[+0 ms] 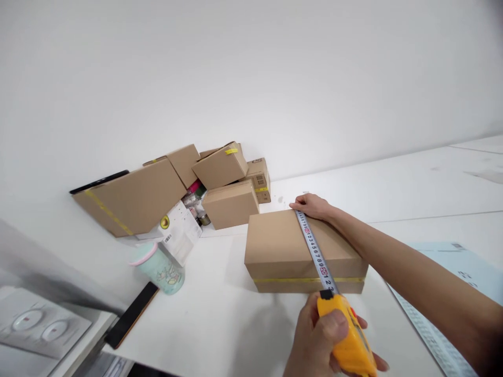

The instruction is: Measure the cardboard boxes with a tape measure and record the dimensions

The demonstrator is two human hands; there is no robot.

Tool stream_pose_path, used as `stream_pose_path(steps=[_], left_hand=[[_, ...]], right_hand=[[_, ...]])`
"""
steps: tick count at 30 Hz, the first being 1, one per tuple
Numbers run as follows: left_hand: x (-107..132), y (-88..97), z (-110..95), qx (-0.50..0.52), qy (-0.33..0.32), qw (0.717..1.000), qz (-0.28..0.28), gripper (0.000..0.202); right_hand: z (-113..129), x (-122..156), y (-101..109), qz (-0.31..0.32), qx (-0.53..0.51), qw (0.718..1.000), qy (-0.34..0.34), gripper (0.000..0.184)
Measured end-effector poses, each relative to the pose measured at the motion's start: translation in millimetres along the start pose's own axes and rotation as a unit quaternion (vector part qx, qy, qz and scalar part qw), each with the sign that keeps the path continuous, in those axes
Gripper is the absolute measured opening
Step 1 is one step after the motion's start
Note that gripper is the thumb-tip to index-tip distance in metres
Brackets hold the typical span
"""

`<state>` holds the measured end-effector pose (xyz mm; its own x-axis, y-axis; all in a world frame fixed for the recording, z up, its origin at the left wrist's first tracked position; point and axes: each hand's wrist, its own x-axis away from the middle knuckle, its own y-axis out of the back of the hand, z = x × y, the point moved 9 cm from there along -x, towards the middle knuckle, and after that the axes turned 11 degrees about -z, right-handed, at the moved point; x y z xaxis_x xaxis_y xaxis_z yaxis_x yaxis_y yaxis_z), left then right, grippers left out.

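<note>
A closed cardboard box (275,238) with a yellow line along its front side sits on the white table. My left hand (314,335) is wrapped around a yellow tape measure (349,340), thumb on top, just in front of the box. From its case the metal blade (312,243) runs out across the box's top to the far edge. There my right hand (312,205) is closed at the blade's end, its forearm passing over the box's right side. The blade's very tip is hidden by the fingers.
Several cardboard boxes (231,204) are piled by the wall. A mint tumbler (163,269) with a pink-rimmed lid stands at the left, near a white printed package (181,230) and a black strip (131,314). A light-blue sheet (451,283) lies at the right.
</note>
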<state>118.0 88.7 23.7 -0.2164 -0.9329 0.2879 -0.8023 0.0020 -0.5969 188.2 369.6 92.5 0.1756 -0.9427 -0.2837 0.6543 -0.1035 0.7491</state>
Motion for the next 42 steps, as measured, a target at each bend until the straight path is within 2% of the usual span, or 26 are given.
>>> stream_pose_path(steps=[10, 19, 22, 25, 28, 31, 33, 34, 36, 37, 39, 42], left_hand=[[-3.5, -2.3, 0.9, 0.006, 0.007, 1.000, 0.024, 0.063], [-5.3, 13.0, 13.0, 0.007, 0.002, 0.999, 0.045, 0.057], [-8.1, 11.6, 13.2, 0.015, 0.003, 0.999, 0.047, 0.056], [-7.3, 7.6, 7.7, 0.010, 0.000, 0.999, 0.047, 0.056], [6.8, 11.3, -6.0, -0.019, -0.014, 0.999, 0.037, 0.058], [30.6, 42.2, -36.1, -0.070, -0.090, 0.992, -0.045, 0.074], [47.2, 76.6, -64.9, -0.120, -0.185, 0.966, -0.136, 0.082], [54.3, 95.0, -78.4, -0.148, -0.231, 0.944, -0.184, 0.083], [60.3, 129.2, -95.5, -0.192, -0.276, 0.904, -0.264, 0.081], [58.0, 143.2, -98.3, -0.200, -0.274, 0.896, -0.286, 0.079], [46.6, 161.0, -96.8, -0.193, -0.246, 0.905, -0.290, 0.076], [31.6, 162.4, -96.3, -0.171, -0.219, 0.929, -0.246, 0.073]], right_hand=[[-0.5, -0.2, 1.3, -0.002, -0.003, 1.000, -0.007, 0.039], [-3.8, -0.7, 1.7, -0.009, -0.020, 1.000, -0.020, 0.040], [-4.9, -1.1, 0.9, -0.018, -0.040, 0.999, -0.027, 0.042], [-2.1, -0.1, 5.8, -0.040, -0.082, 0.995, -0.030, 0.047], [-2.0, 7.3, 28.1, -0.108, -0.147, 0.983, -0.030, 0.053], [-24.8, 34.7, 65.2, -0.232, -0.224, 0.944, -0.074, 0.061], [-54.4, 68.5, 82.1, -0.304, -0.280, 0.900, -0.140, 0.056], [-68.5, 87.4, 83.8, -0.313, -0.289, 0.888, -0.175, 0.053], [-83.5, 121.6, 78.4, -0.282, -0.283, 0.896, -0.192, 0.050], [-86.5, 136.6, 70.4, -0.244, -0.272, 0.911, -0.192, 0.052], [-86.3, 163.2, 53.3, -0.174, -0.254, 0.933, -0.186, 0.060], [-74.2, 186.2, 38.7, -0.112, -0.232, 0.952, -0.163, 0.067]])
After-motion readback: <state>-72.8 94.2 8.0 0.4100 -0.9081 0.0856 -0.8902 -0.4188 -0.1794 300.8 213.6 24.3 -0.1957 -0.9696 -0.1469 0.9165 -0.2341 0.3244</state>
